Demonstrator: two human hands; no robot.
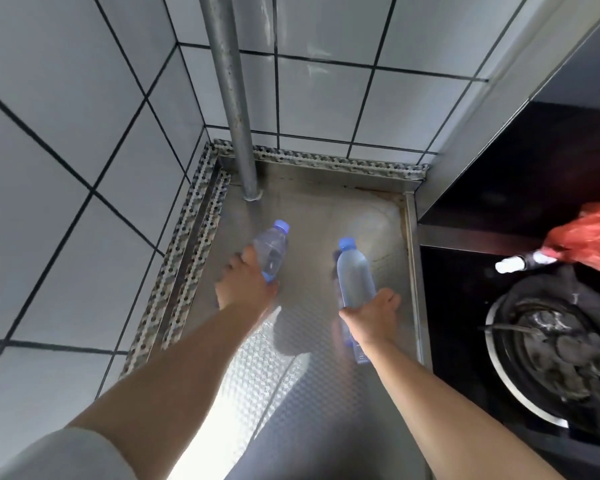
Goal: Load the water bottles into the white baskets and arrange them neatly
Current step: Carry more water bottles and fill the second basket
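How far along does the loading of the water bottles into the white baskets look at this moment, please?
Nothing looks loaded yet: no white basket shows in the head view. In hand: the left hand grips one blue-capped water bottle, the right hand another bottle, both over the steel counter. Left: carrying them to the baskets and arranging them.

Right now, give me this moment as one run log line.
left hand: grips left bottle | right hand: grips right bottle | over steel counter | baskets: unseen
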